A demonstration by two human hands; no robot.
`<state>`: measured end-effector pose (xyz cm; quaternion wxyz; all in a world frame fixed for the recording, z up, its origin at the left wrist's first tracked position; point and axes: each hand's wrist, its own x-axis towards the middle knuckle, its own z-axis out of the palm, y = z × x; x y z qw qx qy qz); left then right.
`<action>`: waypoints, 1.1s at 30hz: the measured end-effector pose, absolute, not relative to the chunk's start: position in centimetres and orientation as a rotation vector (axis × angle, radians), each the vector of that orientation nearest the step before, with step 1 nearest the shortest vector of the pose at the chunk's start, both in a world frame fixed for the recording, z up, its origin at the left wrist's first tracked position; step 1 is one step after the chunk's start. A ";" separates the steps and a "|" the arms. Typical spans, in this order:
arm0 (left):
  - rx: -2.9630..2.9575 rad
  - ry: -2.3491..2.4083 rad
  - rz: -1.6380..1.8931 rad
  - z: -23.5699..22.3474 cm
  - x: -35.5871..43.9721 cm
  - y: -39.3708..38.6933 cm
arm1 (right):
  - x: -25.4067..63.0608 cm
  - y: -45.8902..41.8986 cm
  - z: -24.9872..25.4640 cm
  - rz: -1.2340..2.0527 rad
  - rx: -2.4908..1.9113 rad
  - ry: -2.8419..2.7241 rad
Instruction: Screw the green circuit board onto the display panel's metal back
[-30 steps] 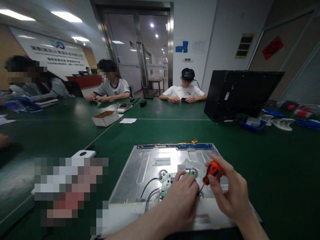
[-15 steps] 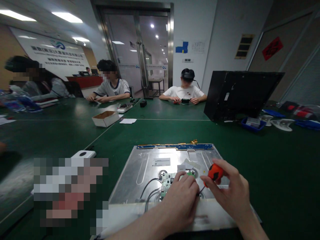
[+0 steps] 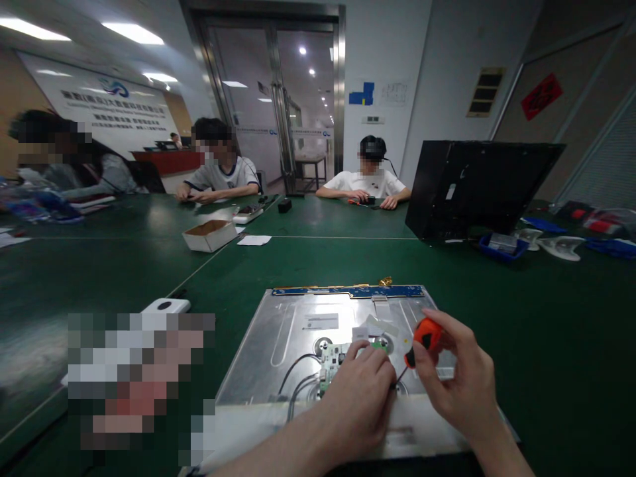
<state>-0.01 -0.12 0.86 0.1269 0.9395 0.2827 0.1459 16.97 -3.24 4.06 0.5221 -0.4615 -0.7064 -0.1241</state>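
Note:
My right hand [image 3: 460, 371] grips the orange and black handle of a screwdriver [image 3: 427, 335]. Its thin dark shaft slants down to the left, and the tip is hidden by my left hand [image 3: 362, 391]. That hand is closed, its fingers curled over the right part of a green circuit board [image 3: 332, 363]; whatever is under the fingers is out of sight. The board lies on a flat silver metal panel [image 3: 253, 361], with dark cables running from its left side. A blue circuit strip [image 3: 322, 291] lines the panel's far edge.
Left of the panel lies a white device [image 3: 171, 306], next to a blurred-out area. Farther off are an open white box [image 3: 211, 236] and a piece of paper [image 3: 254, 240]. A black monitor [image 3: 489, 185] and a blue tray [image 3: 503, 246] are at right. Several people sit opposite.
My right thumb and fingers have shifted around the screwdriver handle, which has turned and tilted slightly. My left hand stays put. Across the table, a person's hands have moved.

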 end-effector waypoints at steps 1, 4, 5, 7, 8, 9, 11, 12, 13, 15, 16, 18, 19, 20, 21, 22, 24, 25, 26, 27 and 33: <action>2.736 0.821 0.428 0.8 0.0 -0.1 | 17.0 -3.2 4.1 -0.311 -1.094 -1.686; 2.736 0.816 0.438 0.9 -0.1 -0.2 | 17.0 -3.0 4.1 -0.372 -1.071 -1.696; 2.733 0.815 0.442 0.9 -0.1 -0.2 | 17.0 -2.9 4.1 -0.386 -1.068 -1.707; 2.725 0.820 0.451 0.9 -0.1 -0.2 | 17.1 -2.9 4.1 -0.392 -1.067 -1.725; 2.722 0.822 0.453 1.0 -0.1 -0.2 | 17.1 -2.9 4.1 -0.384 -1.069 -1.730; 2.720 0.820 0.452 1.0 -0.1 -0.2 | 17.1 -2.9 4.1 -0.374 -1.070 -1.736; 2.720 0.817 0.439 1.1 -0.1 -0.2 | 17.1 -3.1 4.1 -0.340 -1.077 -1.745; 2.720 0.819 0.434 1.1 -0.1 -0.2 | 17.1 -3.1 4.1 -0.318 -1.082 -1.748; 2.720 0.821 0.430 1.1 -0.1 -0.2 | 17.1 -3.2 4.1 -0.293 -1.086 -1.749; 2.720 0.831 0.433 1.1 0.0 -0.2 | 17.0 -3.3 4.2 -0.250 -1.095 -1.750; 2.720 0.830 0.437 1.1 0.0 -0.2 | 17.0 -3.4 4.3 -0.239 -1.098 -1.748; 2.720 0.827 0.448 1.1 0.0 -0.3 | 17.0 -3.3 4.4 -0.240 -1.095 -1.745; 2.718 0.830 0.454 1.1 0.0 -0.3 | 17.0 -3.3 4.4 -0.249 -1.091 -1.744; 2.717 0.832 0.458 1.1 0.0 -0.3 | 17.0 -3.2 4.4 -0.260 -1.086 -1.744; 2.715 0.834 0.459 1.0 0.0 -0.3 | 17.0 -3.2 4.4 -0.274 -1.081 -1.742; 2.715 0.835 0.455 1.0 0.0 -0.3 | 17.1 -3.1 4.3 -0.294 -1.075 -1.739; 2.716 0.826 0.436 1.0 0.0 -0.3 | 17.1 -3.0 4.1 -0.345 -1.061 -1.739; 2.715 0.823 0.430 1.0 0.0 -0.2 | 17.1 -2.9 4.1 -0.366 -1.053 -1.744; 2.714 0.824 0.428 1.0 -0.1 -0.2 | 17.1 -2.9 4.0 -0.377 -1.044 -1.751; 2.710 0.827 0.430 1.0 -0.1 -0.2 | 17.1 -2.9 4.0 -0.377 -1.037 -1.759; 2.710 0.828 0.405 1.2 0.0 -0.2 | 17.0 -3.2 4.3 -0.261 -1.027 -1.795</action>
